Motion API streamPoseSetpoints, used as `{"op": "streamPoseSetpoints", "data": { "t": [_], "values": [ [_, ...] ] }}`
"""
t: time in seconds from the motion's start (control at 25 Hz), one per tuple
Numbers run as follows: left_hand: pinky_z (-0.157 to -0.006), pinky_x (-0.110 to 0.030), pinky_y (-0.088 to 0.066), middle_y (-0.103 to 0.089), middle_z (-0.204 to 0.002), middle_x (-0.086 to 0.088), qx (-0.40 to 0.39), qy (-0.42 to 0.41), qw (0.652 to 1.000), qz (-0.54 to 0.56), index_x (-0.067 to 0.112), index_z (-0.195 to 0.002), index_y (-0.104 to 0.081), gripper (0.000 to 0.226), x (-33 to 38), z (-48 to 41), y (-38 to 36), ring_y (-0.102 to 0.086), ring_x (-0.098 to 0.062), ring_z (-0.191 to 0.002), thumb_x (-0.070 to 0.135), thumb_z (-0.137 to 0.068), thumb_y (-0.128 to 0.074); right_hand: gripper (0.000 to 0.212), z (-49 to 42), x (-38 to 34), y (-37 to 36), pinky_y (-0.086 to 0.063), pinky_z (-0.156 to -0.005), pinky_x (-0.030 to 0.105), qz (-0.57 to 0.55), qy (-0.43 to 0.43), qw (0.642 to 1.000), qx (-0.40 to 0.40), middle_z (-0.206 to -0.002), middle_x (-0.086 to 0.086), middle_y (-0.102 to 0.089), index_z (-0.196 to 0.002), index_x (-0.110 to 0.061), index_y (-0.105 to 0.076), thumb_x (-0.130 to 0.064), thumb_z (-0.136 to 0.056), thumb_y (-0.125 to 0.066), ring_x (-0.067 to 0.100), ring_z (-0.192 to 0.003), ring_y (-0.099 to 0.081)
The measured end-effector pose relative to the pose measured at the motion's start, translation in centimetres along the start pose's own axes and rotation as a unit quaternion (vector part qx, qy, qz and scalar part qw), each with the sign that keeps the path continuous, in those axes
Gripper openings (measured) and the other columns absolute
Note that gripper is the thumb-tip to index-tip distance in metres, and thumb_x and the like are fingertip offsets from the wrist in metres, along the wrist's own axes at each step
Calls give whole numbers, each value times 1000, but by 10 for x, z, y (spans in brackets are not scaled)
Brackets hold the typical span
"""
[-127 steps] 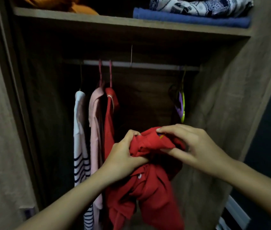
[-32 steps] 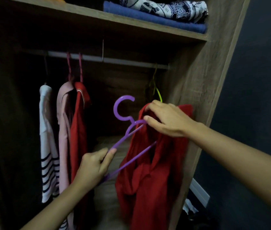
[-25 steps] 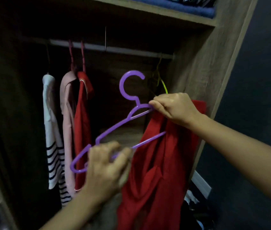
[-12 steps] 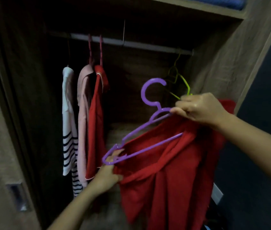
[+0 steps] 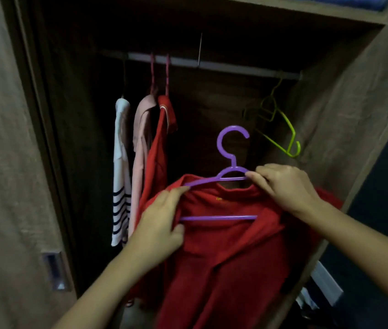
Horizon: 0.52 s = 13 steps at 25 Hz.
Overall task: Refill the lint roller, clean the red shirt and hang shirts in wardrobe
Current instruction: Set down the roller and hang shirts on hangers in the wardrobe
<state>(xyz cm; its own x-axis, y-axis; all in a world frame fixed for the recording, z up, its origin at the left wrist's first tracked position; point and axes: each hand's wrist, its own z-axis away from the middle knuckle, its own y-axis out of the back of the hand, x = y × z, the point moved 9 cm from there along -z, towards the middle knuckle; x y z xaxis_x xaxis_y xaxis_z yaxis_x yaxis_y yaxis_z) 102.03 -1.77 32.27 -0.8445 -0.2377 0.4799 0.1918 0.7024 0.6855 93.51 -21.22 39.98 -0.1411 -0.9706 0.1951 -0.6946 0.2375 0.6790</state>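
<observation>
From the head camera, we are standing at the open wardrobe [image 5: 354, 96] with the red shirt [image 5: 231, 245] held up in front of us, below the rail [image 5: 224, 65] and not yet hung on it. The purple hanger [image 5: 226, 176] sits inside the neck opening, its hook upright and free above the collar, its lower bar showing across the chest. We judge the shirt is held at this height so the shoulders can be settled on the hanger arms before the hook goes up to the rail.

Our left hand [image 5: 159, 224] is on the shirt's left shoulder. Its fingers [image 5: 176, 192] are stretched out and close together, reaching the fabric where the hanger arm enters it, while the thumb presses the cloth lower down, near the end of the lower bar. It looks to be pulling the shoulder over the arm.

Our right hand [image 5: 285, 186] steadies the other side. Its fingertips [image 5: 251, 174] are pressed together in a pinch on the hanger just right of the neck, with the collar bunched under the palm.

On the rail to the left hang a striped shirt [image 5: 120, 167], a pink shirt [image 5: 140, 138] and another red garment [image 5: 161, 148]. An empty green hanger [image 5: 281, 129] hangs at the right end. The gap between looks wide enough for our shirt.
</observation>
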Motion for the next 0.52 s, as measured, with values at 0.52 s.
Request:
{"op": "streamPoseSetpoints", "data": {
  "t": [0.52],
  "values": [
    [-67,-18,-43,-63,-86,15,125,-11,992,11,27,-86,-62,35,-37,-14,95,-58,4,-70,57,-79,-47,50,-7,29,16,-49,-72,38,-206,-111,972,-18,-81,-11,-65,-91,-34,-54,-74,-80,-26,11,-77,-62]
  ]
}}
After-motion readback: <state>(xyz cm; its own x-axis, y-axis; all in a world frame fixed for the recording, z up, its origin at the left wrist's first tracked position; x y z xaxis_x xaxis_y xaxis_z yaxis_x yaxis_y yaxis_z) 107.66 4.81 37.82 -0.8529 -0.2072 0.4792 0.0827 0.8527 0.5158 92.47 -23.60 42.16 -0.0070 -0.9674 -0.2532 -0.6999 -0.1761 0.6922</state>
